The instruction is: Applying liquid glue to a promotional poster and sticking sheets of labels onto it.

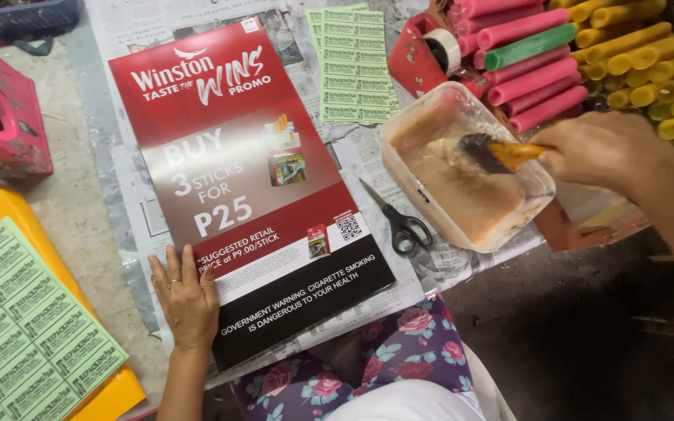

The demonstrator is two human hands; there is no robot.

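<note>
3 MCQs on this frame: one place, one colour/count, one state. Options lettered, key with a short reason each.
1. Where do the scissors lie?
A. between poster and tub
B. on the yellow tray
C. inside the tub

2. How many green rolls sit in the pink stack?
A. none
B. one
C. four

3. What is the left hand doing?
A. gripping the scissors
B. lifting the tape
C. resting flat on the poster

Key: 1 A, they lie between the red poster and the plastic tub. 2 B, a single green roll shows. 3 C, palm down on the poster's corner; the right hand holds the brush in the tub.

Left hand (187, 298) lies flat on poster (247, 187). Right hand (598, 152) holds brush (497, 153) in paste tub (462, 168); scissors (395, 220) between.
</note>
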